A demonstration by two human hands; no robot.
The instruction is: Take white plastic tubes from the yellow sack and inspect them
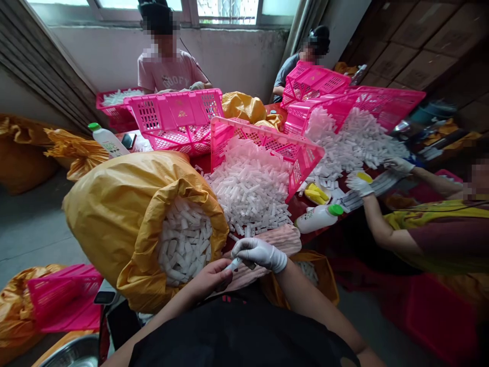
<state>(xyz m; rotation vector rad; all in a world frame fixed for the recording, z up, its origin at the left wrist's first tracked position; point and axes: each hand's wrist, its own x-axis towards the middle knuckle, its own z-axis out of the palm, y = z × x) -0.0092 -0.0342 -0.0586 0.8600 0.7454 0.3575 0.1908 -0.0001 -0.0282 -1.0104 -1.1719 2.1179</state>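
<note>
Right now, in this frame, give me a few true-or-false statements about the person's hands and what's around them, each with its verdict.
1. The right hand wears a white glove. True.
2. The left hand wears a matching glove. False: it is bare.
3. The yellow woven sack in front of the person is filled with small white oblong pieces. True.
4. The green-capped plastic bottle stands upright. False: it lies on its side.
5. A pink plastic crate is tipped over, with white pieces heaped out of it. True.
6. The co-worker's hands at the right are bare. False: both wear white gloves.
</note>
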